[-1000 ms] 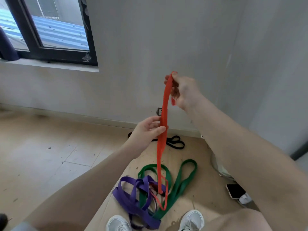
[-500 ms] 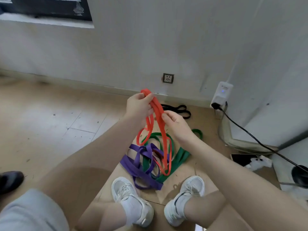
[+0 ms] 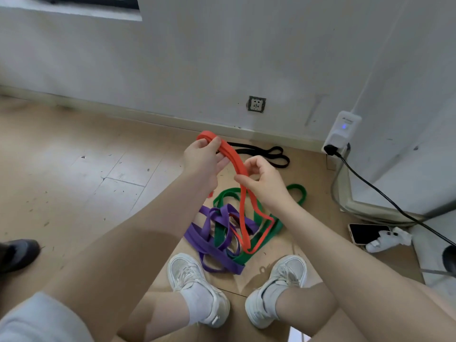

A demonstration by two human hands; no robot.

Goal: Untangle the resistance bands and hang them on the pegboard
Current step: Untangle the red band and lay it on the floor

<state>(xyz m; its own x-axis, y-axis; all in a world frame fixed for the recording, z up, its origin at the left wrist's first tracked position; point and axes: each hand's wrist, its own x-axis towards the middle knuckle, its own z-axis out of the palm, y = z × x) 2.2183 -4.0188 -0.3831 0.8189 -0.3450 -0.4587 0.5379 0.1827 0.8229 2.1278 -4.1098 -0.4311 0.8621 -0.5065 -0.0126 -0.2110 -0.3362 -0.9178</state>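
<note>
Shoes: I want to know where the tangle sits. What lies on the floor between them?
Head view: mostly bare brown board; only the purple band's near end reaches into the gap between the shoes.

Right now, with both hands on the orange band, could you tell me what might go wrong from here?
The orange band held by the left hand and right hand still threads through the purple band and green band; lifting further may drag the heap or tighten the knot. The phone and black cable lie close by and could be caught.
</note>
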